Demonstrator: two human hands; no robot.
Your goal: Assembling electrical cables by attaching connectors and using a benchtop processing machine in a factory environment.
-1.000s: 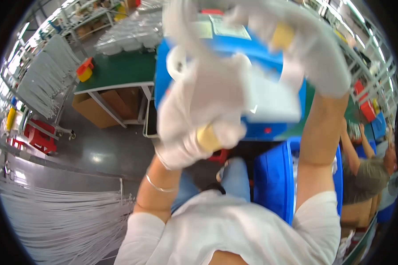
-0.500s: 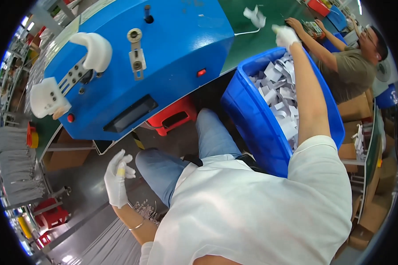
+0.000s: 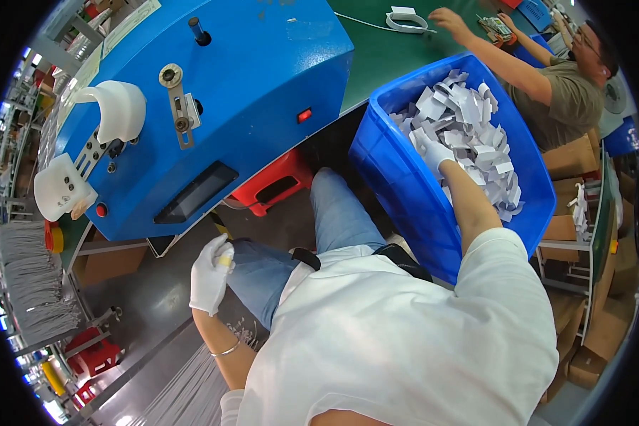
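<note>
My left hand point(image 3: 211, 278), in a white glove with a yellow patch at the thumb, is raised beside my left knee. Its fingers curl in toward the thumb, and nothing shows in them. Inside the blue plastic bin point(image 3: 397, 190) on my right, my gloved right hand point(image 3: 435, 153) reaches among a heap of folded white paper pieces point(image 3: 476, 138). Its fingertips blend into the paper, so their grip is hidden. Beyond the bin, a coiled white cable point(image 3: 407, 25) with a white paper piece at its top lies on the green table point(image 3: 370, 57).
A blue machine point(image 3: 263, 78) with white curved holders point(image 3: 117, 110) and a red switch stands ahead on the left. Under it is a red stool point(image 3: 280, 181). A co-worker point(image 3: 571, 89) sits at the right, one hand near the coil. Grey cables point(image 3: 35, 280) hang at the left.
My right hand has come back from over the table into the bin. The white coil, blurred above the table before, now rests there. My left hand rose slightly rightward and its fingers curled in.
</note>
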